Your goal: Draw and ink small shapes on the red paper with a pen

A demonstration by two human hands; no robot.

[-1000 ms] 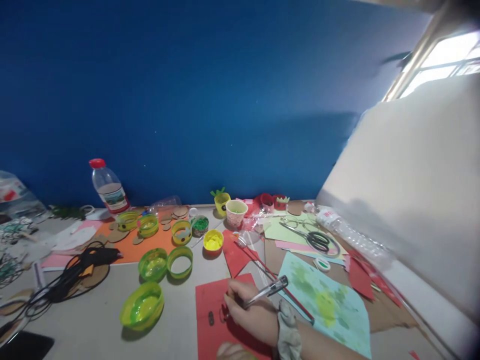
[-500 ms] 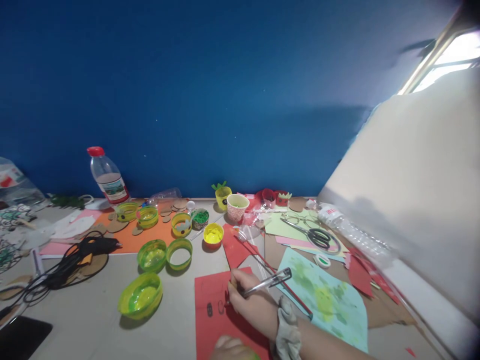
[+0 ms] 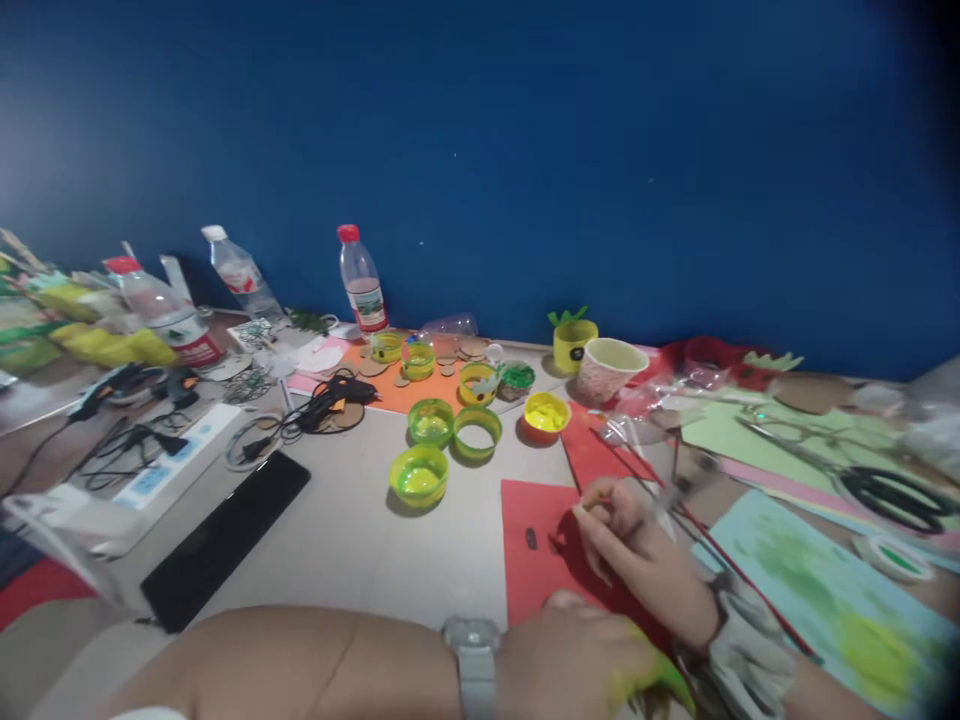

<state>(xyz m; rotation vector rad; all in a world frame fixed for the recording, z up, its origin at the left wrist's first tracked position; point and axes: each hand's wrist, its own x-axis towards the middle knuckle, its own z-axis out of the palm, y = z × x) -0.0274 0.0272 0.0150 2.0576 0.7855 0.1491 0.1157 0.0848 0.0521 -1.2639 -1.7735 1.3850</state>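
Note:
My right hand (image 3: pixel 622 535) is closed in a writing grip on a pen (image 3: pixel 684 485), whose clear barrel is smeared by motion. It rests over a red sheet of paper (image 3: pixel 525 580) bearing a small dark oval mark (image 3: pixel 531 539). My left hand (image 3: pixel 562 655), with a watch (image 3: pixel 474 650) at its wrist, reaches across the front of the sheet. Its blurred fingers curl around a yellow-green piece (image 3: pixel 656 672), whose shape is partly hidden. Left of the sheet stand yellow-green plastic cups (image 3: pixel 418 475) and a green ring (image 3: pixel 477 435).
A bowl with yellow contents (image 3: pixel 546 415), a paper cup (image 3: pixel 611 370) and a bottle (image 3: pixel 365 290) stand farther back. Scissors (image 3: pixel 892 497) and a painted blue sheet (image 3: pixel 810 560) lie right. A black phone (image 3: pixel 225 540) and power strip (image 3: pixel 176 455) are at left.
The view has swung left, bringing in the phone and power strip. My left forearm now stretches across the front, and more of the yellow-green piece shows. My right hand stays at the red sheet.

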